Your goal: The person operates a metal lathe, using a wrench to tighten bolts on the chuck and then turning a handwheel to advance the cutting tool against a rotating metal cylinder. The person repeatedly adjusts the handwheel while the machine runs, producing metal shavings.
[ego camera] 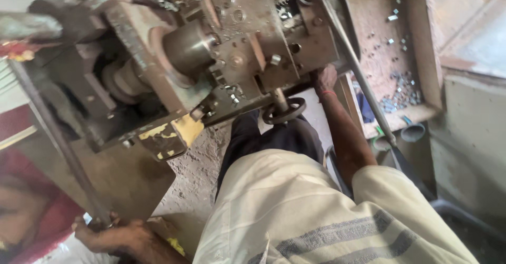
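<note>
Rusty metal machine [211,58] seen from above; left hand [113,235] is clenched around a long metal rod [58,143], right hand [324,79] grips the machine's edge.

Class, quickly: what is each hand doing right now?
Left hand: closed around the long metal rod.
Right hand: on the machine; its grip cannot be told.

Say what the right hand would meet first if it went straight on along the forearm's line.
The right hand already rests against the machine body's lower edge, so it would likely press into that metal at once; depth is unclear.
</note>
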